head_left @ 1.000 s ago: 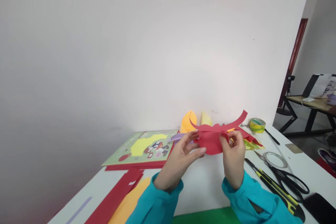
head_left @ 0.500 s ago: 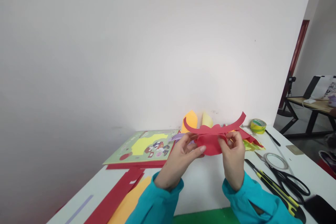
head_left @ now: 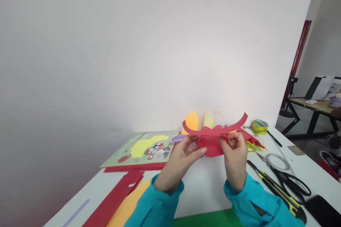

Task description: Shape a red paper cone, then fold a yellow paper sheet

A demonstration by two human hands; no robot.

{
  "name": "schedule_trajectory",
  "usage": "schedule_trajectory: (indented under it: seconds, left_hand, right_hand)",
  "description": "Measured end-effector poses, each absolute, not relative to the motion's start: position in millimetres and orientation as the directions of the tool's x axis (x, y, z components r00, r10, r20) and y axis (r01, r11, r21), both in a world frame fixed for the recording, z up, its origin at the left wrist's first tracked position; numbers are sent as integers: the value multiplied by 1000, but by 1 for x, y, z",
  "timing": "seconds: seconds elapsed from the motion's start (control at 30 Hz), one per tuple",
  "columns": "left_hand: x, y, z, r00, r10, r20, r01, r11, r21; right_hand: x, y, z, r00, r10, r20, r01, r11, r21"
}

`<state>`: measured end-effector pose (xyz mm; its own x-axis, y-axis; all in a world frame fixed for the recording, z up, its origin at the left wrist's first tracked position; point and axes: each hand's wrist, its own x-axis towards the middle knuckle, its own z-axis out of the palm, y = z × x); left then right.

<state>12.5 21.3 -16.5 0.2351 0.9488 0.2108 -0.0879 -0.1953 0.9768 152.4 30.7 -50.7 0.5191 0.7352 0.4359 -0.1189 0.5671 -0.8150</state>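
Note:
A red paper cutout (head_left: pixel 211 146) with a rounded lower part and two long curved strips spreading from its top is held up above the white table. On its left edge, my left hand (head_left: pixel 183 156) is closed, thumb in front and fingers behind. My right hand (head_left: pixel 234 156) pinches the right side, its thumb pressed on the front of the paper. Behind the cutout, an orange paper piece (head_left: pixel 191 122) and a pale yellow paper piece (head_left: pixel 208 120) stand against the wall. A purple paper strip (head_left: pixel 177 138) shows beside my left fingers.
Left lie a green illustrated paper pad (head_left: pixel 122 152), red paper strips (head_left: pixel 114 198) and orange paper (head_left: pixel 129 202). Right are black scissors (head_left: pixel 290 182), a yellow-black utility knife (head_left: pixel 277 191), a clear tape roll (head_left: pixel 277 162) and a yellow tape roll (head_left: pixel 259 127). Green paper (head_left: pixel 207 219) lies at the front.
The whole view has shifted slightly, so everything sits a little further left. Both hands keep the same grip on the red paper cutout.

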Motion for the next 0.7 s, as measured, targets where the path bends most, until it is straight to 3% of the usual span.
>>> schedule_trajectory:
  seconds: [0.47,0.7]
  left_hand:
    - [13,35,-26,71,969,237,-243,-213,946]
    - [22,61,-89,-68,978,197,-275,-208,939]
  right_hand:
    - [147,44,-60,356,804,476,-191,561,-805]
    - [141,68,-100,321,802,503,-79,552,-830]
